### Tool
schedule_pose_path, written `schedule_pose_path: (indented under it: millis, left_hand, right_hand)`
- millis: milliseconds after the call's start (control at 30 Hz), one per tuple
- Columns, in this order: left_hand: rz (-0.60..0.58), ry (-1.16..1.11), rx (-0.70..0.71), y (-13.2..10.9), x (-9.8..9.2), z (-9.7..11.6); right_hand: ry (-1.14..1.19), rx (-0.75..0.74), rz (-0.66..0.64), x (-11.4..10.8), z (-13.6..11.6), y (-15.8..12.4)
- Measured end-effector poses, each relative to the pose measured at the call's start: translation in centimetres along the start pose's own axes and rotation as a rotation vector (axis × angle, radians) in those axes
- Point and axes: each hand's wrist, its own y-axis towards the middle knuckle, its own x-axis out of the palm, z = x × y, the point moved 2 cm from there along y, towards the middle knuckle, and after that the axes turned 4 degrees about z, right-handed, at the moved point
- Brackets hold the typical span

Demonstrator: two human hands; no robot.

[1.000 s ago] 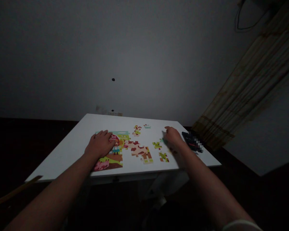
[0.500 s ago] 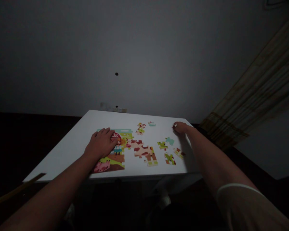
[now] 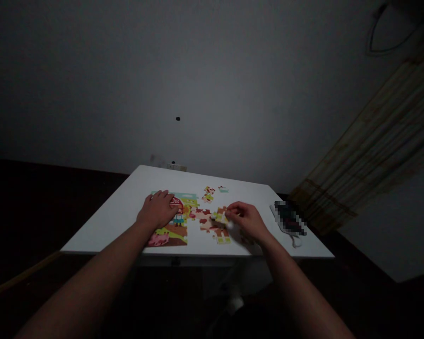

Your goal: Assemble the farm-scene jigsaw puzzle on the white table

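Head view: rests the left hand (image 3: pixel 157 211) flat, fingers extended, on the upper left of the farm picture (image 3: pixel 178 230), leaving the printed barn (image 3: pixel 177 201) partly showing. Pinches a yellow-green piece (image 3: pixel 219 217) between thumb and fingers of the right hand (image 3: pixel 248 220), tilted and a little blurred, over the cow section (image 3: pixel 207 225). Cannot tell whether that piece touches what lies beneath. Can see the cow section just to the right of the farm picture, both lying on the white tabletop (image 3: pixel 109 221). Farther back, can make out a small cluster of pieces (image 3: pixel 208 194), with a pale blue piece (image 3: pixel 224 189) near it. Toward the right edge, can pick out a pixelated dark thing (image 3: pixel 289 218) and a white loop (image 3: pixel 296 242) beside it; beyond, a hanging curtain (image 3: pixel 360 155).
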Motion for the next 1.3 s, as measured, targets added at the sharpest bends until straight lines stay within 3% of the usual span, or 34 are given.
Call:
schedule_pose_path:
  millis: [100, 233, 367, 633, 733, 967, 1300]
  left_hand:
    - [-0.004, -0.006, -0.01, 0.0, -0.1, 0.1]
    - [0.003, -0.021, -0.003, -0.1, -0.4, 0.2]
    - [0.014, -0.029, 0.006, -0.3, -0.7, 0.4]
    - [0.037, -0.048, -0.003, -0.4, -0.8, 0.3]
    - [0.031, -0.028, 0.0, -0.4, -0.9, 0.4]
    - [-0.003, 0.001, 0.0, -0.6, -1.4, 0.7]
    - [0.028, -0.031, 0.011, -0.5, -1.1, 0.4]
  right_hand:
    - [-0.01, -0.009, -0.001, 3.5, 0.2, -3.3]
    - [-0.022, -0.008, -0.002, 5.3, 1.8, -4.4]
    - [-0.11, -0.073, 0.016, 5.3, 2.5, -4.6]
    - [-0.169, -0.294, -0.028, 4.9, 0.3, -5.3]
    - [-0.132, -0.298, 0.001, 4.6, 0.2, -5.5]
    - [-0.19, -0.35, -0.14, 4.7, -0.6, -6.6]
    - [-0.199, -0.316, -0.157, 4.6, -0.2, -6.2]
